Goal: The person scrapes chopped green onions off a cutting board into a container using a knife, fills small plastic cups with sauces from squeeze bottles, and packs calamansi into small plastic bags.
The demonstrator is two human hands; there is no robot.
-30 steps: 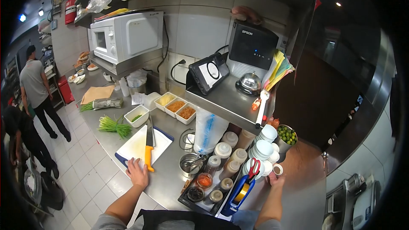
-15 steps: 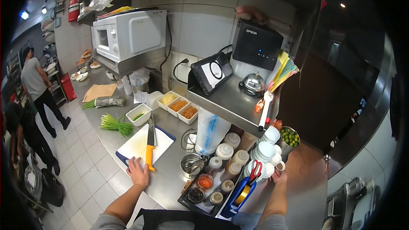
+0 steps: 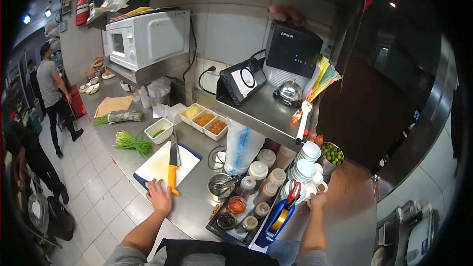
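Shifted slightly forward since earlier, a cup (image 3: 322,187) is held by the right hand (image 3: 318,200), bowls (image 3: 302,170) left of that grip, while the left hand (image 3: 159,198) is spread at the board (image 3: 189,166), beside the knife (image 3: 172,177).

Hands (image 3: 158,198) (image 3: 318,200) at cutting board (image 3: 155,165) and cup (image 3: 322,187)

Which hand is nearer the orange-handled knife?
Left. The left hand rests at the near edge of the cutting board, just beside the knife; the right hand is well off to the right, by the white cups.
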